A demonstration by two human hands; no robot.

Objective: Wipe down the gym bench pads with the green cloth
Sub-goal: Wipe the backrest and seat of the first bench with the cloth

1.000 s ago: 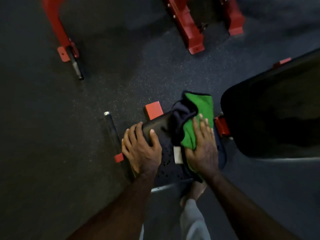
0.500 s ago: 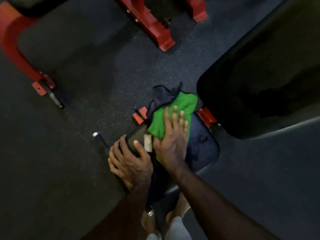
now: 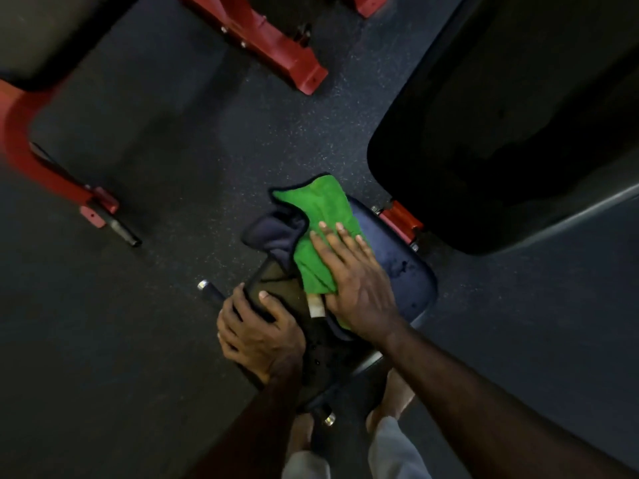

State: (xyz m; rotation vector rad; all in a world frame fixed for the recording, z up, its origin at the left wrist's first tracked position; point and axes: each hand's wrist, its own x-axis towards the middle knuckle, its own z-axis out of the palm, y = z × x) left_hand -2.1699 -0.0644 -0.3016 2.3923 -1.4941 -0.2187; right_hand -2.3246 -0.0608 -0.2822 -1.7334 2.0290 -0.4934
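Head view: my right hand (image 3: 359, 288) lies flat, fingers straight and spread, pressing the green cloth (image 3: 320, 233) onto the small seat pad (image 3: 408, 274). The cloth's dark blue underside folds out at its left edge, and a pale tag (image 3: 316, 305) shows by my thumb; no writing legible. My left hand (image 3: 257, 330) grips the pad's near-left edge, fingers curled under. The large back pad (image 3: 501, 133) sits upper right, red frame (image 3: 280, 46) on the speckled floor (image 3: 193, 167).
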